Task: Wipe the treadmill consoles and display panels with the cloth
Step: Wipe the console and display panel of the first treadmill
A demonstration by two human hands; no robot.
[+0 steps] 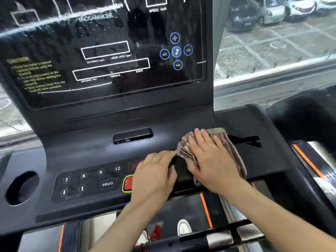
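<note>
Cloth: a striped brown cloth (pixel 227 148) lay bunched on the console (pixel 87 153), centre right of the frame.
Right hand: the right hand (pixel 212 160) pressed flat on the cloth, fingers straight and slightly spread.
Left hand: the left hand (pixel 156 173) lay beside it, fingertips at the cloth's left edge; whether they pinched it could not be told.
Console writing: keys "3", "6", "9", "12" and "PROG" (pixel 107 184), left of a red button (pixel 128 183) half hidden by the left hand.
Display panel: the display panel (pixel 101 51), upper left, read "CAUTION", "SPEED km/h", "CALORIES (kcal)", "HEART RATE (bpm)", "STEPS".
Surroundings: parked cars (pixel 269 11) beyond the window, upper right; a white shoe (pixel 183 226) at the bottom.
</note>
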